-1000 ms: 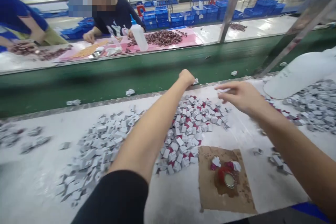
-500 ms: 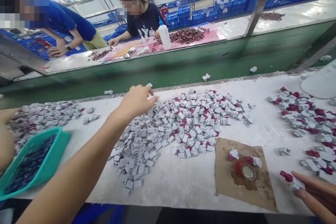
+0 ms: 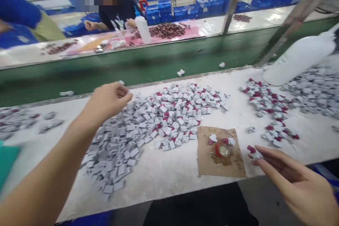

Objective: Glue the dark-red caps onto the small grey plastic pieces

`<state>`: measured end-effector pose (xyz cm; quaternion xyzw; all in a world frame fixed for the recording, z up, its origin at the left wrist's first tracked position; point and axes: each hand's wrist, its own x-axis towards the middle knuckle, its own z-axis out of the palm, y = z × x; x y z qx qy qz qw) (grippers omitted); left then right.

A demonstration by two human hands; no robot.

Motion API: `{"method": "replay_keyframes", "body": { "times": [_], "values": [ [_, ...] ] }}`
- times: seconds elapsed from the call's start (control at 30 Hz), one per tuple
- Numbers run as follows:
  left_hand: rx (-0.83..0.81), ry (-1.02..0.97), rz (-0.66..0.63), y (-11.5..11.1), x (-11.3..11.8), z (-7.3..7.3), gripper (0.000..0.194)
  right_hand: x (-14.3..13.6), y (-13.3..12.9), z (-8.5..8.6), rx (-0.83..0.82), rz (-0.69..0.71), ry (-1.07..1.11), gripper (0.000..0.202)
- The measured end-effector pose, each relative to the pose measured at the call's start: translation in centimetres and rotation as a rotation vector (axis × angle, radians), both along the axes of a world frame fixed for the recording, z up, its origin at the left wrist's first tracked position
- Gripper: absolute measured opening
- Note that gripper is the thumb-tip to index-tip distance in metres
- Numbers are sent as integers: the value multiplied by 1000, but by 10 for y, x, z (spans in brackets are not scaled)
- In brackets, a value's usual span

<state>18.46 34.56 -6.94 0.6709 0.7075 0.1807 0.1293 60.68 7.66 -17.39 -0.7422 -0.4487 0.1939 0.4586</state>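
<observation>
Right hand (image 3: 304,183): a second ago it is stretched toward the far edge of the worktop (image 3: 169,180); now it is drawn back low on the near right. Thumb and forefinger are pinched on one grey-and-magenta piece (image 3: 255,152), other fingers loosely bent. The piece sits just right of the brown cardboard (image 3: 206,164), apart from it, magenta end turned up and leftward. The same pinch shows half a second ago, so the grip appears settled.

Left hand (image 3: 106,100): a second ago it reaches out to the green belt (image 3: 159,58); now it is back over the far left part of the main pile (image 3: 169,109). Fingers curl loosely, thumb extended beside them. Nothing is seen in its grasp; whether the palm hides anything, cannot tell. A belt piece (image 3: 121,82) lies just beyond the knuckles; contact not clear.

Belt: the small pieces on it sit further left against the metal post (image 3: 233,3) than a second ago, which suggests the belt is running.

Cardboard: unchanged. Two pieces, a left one (image 3: 212,137) and a right one (image 3: 230,141), lie by the red cap (image 3: 221,150) in its wet stain.

Reading: the hands appear to have split duties. The right has a piece secured, not yet on the cardboard; the left seems to be done with its far reach.
</observation>
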Motion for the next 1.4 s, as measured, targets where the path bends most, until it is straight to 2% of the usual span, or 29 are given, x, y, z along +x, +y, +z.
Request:
{"method": "replay_keyframes", "body": {
  "times": [0.1, 0.23, 0.33, 0.43, 0.53, 0.63, 0.8, 0.97, 1.07, 1.2, 1.4],
  "values": [
    [16, -51, -131, -54, 27, -7, 37, -19, 7, 14, 52, 57, 138, 23],
    [-36, -165, -444, -129, 61, -41, 27, -36, 12, 20, 72, 169, 125, 16],
    [-140, -231, -502, -163, 75, -70, 22, -45, 13, 20, 81, 208, 104, 14],
    [-192, -258, -491, -180, 80, -91, 21, -51, 13, 20, 89, 232, 88, 14],
    [-141, -301, -468, -189, 79, -100, 17, -55, 13, 20, 91, 243, 77, 15],
    [-92, -351, -454, -193, 75, -102, 16, -56, 12, 19, 89, 238, 78, 16],
    [-113, -374, -486, -197, 65, -102, 11, -56, 11, 16, 79, 241, 83, 20],
    [-158, -486, -416, -205, 70, -107, 13, -58, 12, 17, 97, 226, 89, 19],
    [-205, -577, -346, -205, 82, -103, 14, -58, 12, 16, 94, 230, 105, 18],
    [-242, -748, -272, -195, 109, -87, 13, -57, 11, 18, 91, 218, 159, 17],
    [-473, -1133, -310, -175, 162, -69, 15, -56, 16, 24, 101, 180, 630, 15]
  ]
}}
